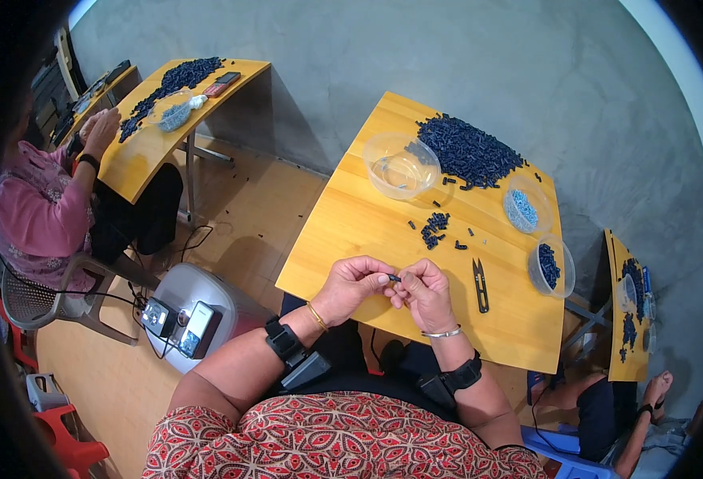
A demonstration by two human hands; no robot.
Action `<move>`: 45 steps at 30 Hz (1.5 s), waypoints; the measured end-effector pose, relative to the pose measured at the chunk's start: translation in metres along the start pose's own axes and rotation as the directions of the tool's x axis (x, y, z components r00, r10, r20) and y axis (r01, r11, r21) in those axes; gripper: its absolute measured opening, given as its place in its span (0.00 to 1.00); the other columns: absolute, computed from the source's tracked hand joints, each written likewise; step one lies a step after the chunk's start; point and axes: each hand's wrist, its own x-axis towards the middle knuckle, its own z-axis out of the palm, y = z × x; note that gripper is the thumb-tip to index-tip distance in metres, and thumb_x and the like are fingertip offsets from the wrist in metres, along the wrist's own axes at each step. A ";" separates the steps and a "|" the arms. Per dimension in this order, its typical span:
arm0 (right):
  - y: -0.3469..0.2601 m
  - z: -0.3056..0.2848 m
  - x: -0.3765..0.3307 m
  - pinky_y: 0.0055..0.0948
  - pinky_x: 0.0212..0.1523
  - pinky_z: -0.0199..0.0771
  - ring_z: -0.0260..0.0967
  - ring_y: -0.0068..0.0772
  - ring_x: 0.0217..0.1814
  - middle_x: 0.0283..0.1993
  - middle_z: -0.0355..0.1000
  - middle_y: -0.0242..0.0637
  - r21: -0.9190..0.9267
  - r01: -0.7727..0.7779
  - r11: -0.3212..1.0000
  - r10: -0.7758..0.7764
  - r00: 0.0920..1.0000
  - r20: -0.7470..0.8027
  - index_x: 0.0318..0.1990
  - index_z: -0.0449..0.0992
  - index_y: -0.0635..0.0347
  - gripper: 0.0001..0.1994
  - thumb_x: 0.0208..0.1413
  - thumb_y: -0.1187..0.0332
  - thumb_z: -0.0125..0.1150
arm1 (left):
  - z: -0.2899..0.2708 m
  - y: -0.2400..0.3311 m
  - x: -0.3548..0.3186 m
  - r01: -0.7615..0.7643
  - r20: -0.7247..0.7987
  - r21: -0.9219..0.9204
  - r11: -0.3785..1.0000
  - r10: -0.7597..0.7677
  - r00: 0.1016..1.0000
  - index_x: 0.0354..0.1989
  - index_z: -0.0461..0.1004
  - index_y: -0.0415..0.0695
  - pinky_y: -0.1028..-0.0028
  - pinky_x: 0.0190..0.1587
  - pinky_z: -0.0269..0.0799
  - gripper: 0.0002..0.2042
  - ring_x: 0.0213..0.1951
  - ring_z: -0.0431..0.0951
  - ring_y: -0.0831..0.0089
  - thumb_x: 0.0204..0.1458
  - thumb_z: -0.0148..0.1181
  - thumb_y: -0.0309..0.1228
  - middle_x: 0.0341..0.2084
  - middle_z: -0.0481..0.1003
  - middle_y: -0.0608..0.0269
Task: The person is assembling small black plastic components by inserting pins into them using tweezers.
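Observation:
Over the near edge of the yellow wooden table, my left hand (357, 281) pinches a small dark tubular piece (394, 278) between thumb and fingers. Right beside it, my right hand (420, 287) is closed at the other end of the same piece; whether it holds a second part is hidden by the fingers. Just beyond my hands lies a small group of loose dark pieces (433, 230). A pair of black thread snips (480, 285) rests on the table to the right of my right hand.
A large heap of dark pieces (471, 152) covers the table's far side. Near it stand a clear bowl (401, 188), a tub of light-blue bits (520, 210) and a tub of dark pieces (548, 266). Other people sit at tables left and right. A grey stool (200, 289) holds devices and cables.

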 end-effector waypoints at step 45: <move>-0.016 0.002 -0.008 0.23 0.23 0.62 0.63 0.27 0.22 0.23 0.66 0.37 -0.825 0.417 0.382 -0.339 0.894 0.294 0.28 0.70 0.65 0.04 0.43 0.78 0.56 | 0.012 -0.002 0.000 -0.055 -0.088 0.305 0.951 0.086 0.992 0.35 0.70 0.35 0.81 0.32 0.70 0.06 0.27 0.72 0.79 0.49 0.52 0.21 0.27 0.73 0.63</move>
